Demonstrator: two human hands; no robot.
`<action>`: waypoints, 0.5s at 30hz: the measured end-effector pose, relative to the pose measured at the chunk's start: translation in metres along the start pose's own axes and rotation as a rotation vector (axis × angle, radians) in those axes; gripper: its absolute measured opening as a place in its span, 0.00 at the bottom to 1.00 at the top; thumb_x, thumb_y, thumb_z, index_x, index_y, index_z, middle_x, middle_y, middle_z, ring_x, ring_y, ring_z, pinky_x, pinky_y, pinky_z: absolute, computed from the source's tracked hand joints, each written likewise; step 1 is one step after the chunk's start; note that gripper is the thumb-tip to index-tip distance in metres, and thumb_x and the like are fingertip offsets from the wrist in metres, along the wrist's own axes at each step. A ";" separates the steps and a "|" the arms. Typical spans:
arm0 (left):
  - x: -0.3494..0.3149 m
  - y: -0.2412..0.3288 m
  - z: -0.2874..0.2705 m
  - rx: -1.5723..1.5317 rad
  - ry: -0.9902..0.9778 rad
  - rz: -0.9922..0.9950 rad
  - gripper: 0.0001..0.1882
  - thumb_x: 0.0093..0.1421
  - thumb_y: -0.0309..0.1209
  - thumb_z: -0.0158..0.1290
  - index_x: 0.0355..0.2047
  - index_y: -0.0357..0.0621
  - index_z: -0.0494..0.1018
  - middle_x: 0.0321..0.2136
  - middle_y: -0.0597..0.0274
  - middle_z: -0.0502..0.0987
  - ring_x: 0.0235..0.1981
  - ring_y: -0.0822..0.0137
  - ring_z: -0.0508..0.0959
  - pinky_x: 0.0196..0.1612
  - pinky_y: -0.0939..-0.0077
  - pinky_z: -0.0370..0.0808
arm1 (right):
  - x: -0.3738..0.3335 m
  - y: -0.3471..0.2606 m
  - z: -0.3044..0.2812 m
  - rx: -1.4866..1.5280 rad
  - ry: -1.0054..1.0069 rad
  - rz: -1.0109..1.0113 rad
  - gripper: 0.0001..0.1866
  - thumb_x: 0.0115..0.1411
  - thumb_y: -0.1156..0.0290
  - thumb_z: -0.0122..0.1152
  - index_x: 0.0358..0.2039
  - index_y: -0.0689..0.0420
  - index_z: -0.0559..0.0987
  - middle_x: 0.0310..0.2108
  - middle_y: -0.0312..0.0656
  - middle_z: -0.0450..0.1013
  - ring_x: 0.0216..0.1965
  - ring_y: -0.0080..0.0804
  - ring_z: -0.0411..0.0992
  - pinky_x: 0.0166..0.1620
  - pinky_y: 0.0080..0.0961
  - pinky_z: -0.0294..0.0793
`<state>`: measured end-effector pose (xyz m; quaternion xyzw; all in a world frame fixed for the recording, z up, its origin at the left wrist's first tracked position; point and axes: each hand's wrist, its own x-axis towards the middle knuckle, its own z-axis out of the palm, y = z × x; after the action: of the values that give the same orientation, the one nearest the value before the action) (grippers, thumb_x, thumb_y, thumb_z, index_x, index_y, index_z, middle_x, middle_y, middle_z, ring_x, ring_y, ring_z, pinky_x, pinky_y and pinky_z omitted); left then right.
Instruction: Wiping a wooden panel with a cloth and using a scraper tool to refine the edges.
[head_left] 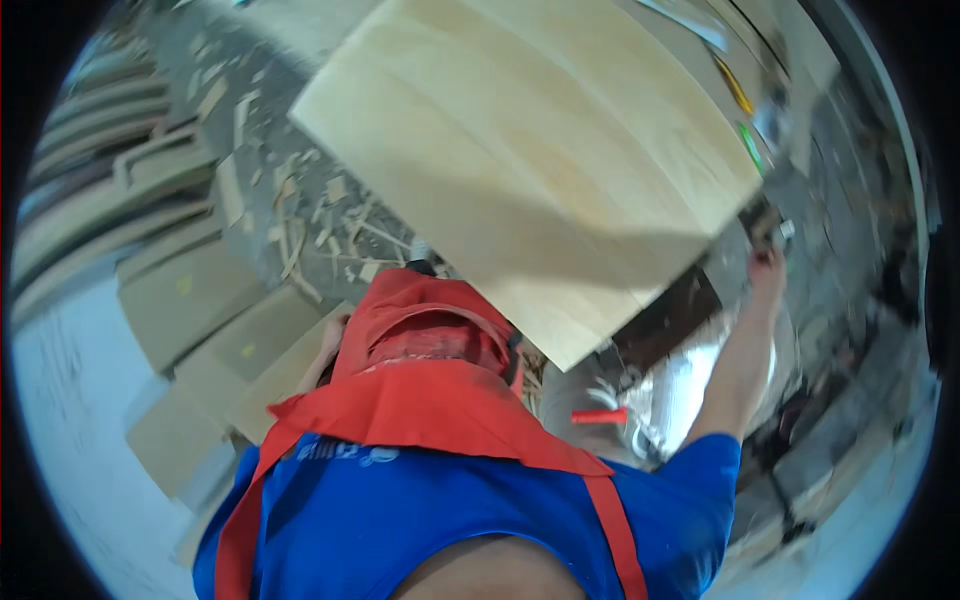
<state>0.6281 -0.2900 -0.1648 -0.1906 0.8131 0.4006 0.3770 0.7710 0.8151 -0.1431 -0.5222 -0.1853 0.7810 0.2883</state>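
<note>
A large pale wooden panel [540, 150] lies in front of me, one corner pointing toward my body. My right arm reaches out past its right edge. At the end of it, my right hand [767, 262] is blurred beside a dark object with a small whitish part [786, 230]; whether the fingers hold it I cannot make out. My left hand [336, 332] is low at my left side, mostly hidden by my red apron [430, 390], so its fingers do not show clearly.
Cardboard boxes [190, 300] and stacked curved wooden pieces [110, 180] stand on the left. Wood scraps [335, 190] litter the floor. A yellow-handled tool [735, 85] and a green item [751, 148] lie beyond the panel's right edge. A red cylindrical thing [600, 416] is near my right side.
</note>
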 end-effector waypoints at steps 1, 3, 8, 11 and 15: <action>-0.009 -0.009 -0.012 0.075 0.019 -0.010 0.25 0.66 0.44 0.58 0.52 0.34 0.80 0.44 0.44 0.86 0.47 0.56 0.86 0.51 0.62 0.78 | -0.011 0.029 0.012 0.050 -0.094 0.025 0.03 0.66 0.77 0.57 0.33 0.59 0.77 0.28 0.41 0.76 0.28 0.33 0.76 0.30 0.29 0.79; -0.021 0.024 -0.016 0.182 -0.045 -0.017 0.25 0.66 0.42 0.57 0.54 0.34 0.79 0.48 0.44 0.85 0.50 0.58 0.85 0.54 0.64 0.78 | -0.022 0.039 0.024 -0.017 0.039 0.099 0.09 0.61 0.80 0.66 0.26 0.57 0.74 0.23 0.40 0.74 0.24 0.34 0.74 0.29 0.26 0.79; -0.006 0.037 -0.023 -0.312 -0.201 -0.107 0.23 0.68 0.39 0.56 0.55 0.33 0.79 0.48 0.45 0.85 0.49 0.59 0.84 0.55 0.65 0.77 | -0.094 0.063 0.047 -0.021 0.102 0.055 0.12 0.62 0.74 0.72 0.26 0.54 0.75 0.22 0.37 0.74 0.23 0.31 0.74 0.26 0.24 0.78; -0.001 0.084 -0.013 0.020 -0.155 -0.034 0.22 0.69 0.40 0.55 0.52 0.33 0.80 0.45 0.46 0.86 0.47 0.60 0.84 0.54 0.65 0.77 | -0.121 0.068 0.032 -0.048 0.184 0.020 0.14 0.63 0.72 0.72 0.26 0.54 0.74 0.23 0.36 0.74 0.24 0.30 0.74 0.26 0.23 0.77; 0.019 0.099 -0.023 0.388 -0.072 0.136 0.22 0.70 0.43 0.56 0.49 0.34 0.81 0.42 0.47 0.87 0.45 0.60 0.84 0.50 0.63 0.78 | -0.156 0.073 0.016 -0.085 0.044 -0.058 0.11 0.64 0.72 0.71 0.30 0.53 0.75 0.26 0.34 0.73 0.29 0.27 0.73 0.30 0.22 0.76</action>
<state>0.5444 -0.2485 -0.1196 -0.0446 0.8721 0.2674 0.4074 0.7829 0.6586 -0.0695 -0.5454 -0.2269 0.7521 0.2922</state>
